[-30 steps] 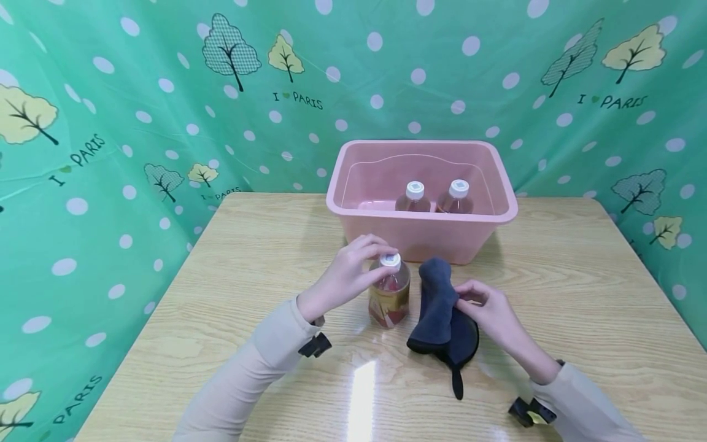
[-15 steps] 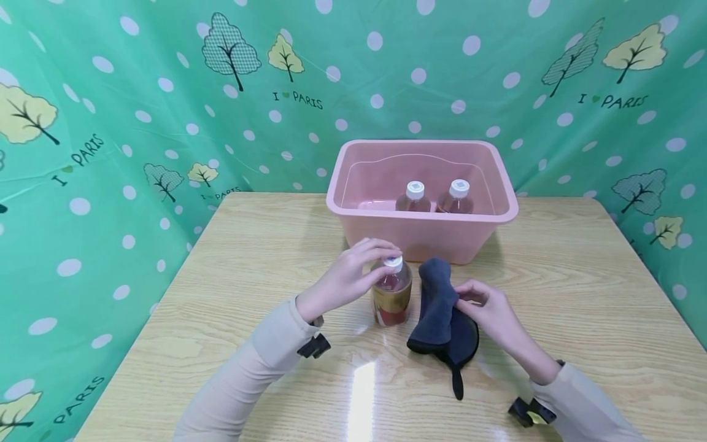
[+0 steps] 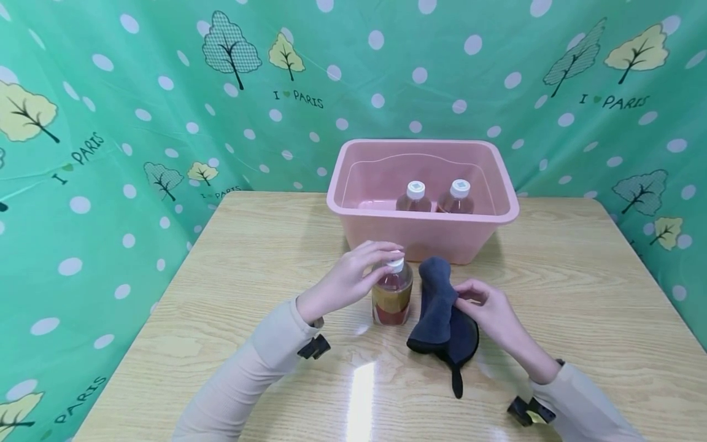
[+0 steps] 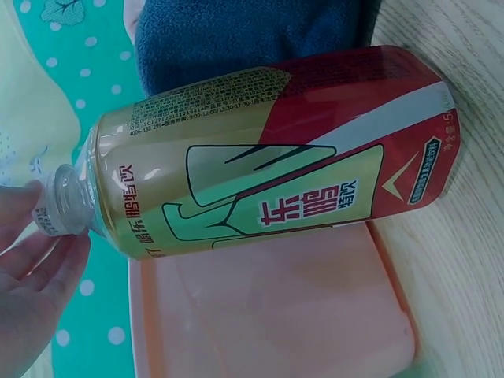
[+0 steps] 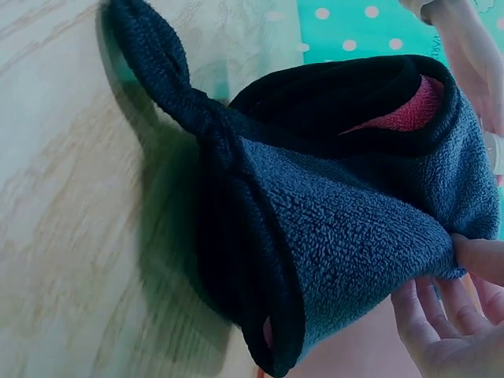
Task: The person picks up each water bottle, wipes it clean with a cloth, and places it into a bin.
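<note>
With its thumb and fingers, my left hand [image 3: 359, 273] pinches the white cap [image 4: 59, 201] of a drink bottle [image 3: 392, 301]. The bottle stands upright on the table, and its gold and red label [image 4: 299, 181] faces the left wrist camera. To its right, my right hand [image 3: 486, 307] pinches a dark blue terry towel [image 3: 433, 307] between thumb and fingers. The towel is folded over, with black edging, a hanging loop [image 5: 153, 59] and a bit of red inner side [image 5: 409, 106] showing. Its lower part rests on the table, apart from the bottle.
Behind both hands stands a pink plastic bin [image 3: 422, 236]. Two white-capped bottles, one on the left [image 3: 414, 196] and one on the right [image 3: 457, 196], stand inside it. A green patterned cloth [image 3: 309, 67] hangs around the back and sides of the wooden table [image 3: 248, 245].
The bottle has turned and shifted slightly to the right, with my left hand on its cap. My right hand and the towel have stayed where they were.
</note>
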The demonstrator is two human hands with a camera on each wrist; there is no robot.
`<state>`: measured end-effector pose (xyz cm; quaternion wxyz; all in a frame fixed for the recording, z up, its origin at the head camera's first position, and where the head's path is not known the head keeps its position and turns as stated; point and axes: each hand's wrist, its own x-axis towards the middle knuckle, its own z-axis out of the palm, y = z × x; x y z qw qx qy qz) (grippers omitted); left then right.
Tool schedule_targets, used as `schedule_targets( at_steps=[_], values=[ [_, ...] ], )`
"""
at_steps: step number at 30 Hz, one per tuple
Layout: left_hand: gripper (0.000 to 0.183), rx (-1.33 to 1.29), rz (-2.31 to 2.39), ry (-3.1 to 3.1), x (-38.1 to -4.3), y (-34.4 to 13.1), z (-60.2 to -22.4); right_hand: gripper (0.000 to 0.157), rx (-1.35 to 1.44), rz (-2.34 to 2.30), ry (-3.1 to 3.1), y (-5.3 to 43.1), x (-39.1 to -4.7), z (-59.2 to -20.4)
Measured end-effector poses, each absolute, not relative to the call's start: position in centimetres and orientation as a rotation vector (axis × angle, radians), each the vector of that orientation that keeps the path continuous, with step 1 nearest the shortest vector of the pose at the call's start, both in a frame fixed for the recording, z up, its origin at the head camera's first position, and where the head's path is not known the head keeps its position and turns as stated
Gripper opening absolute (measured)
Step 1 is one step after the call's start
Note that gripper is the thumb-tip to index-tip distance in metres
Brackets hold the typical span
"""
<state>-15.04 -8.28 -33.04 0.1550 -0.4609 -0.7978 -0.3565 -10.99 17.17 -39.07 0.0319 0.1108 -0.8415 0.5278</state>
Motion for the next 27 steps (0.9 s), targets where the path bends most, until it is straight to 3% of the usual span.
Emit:
schedule_targets(
  at_steps=[27],
  values=[
    [0.023,-1.343,-0.993,-2.281,-15.0,-8.3,-33.0,0.015,0.391,1.7,-2.504,14.5,-12.1,-35.9]
  ],
)
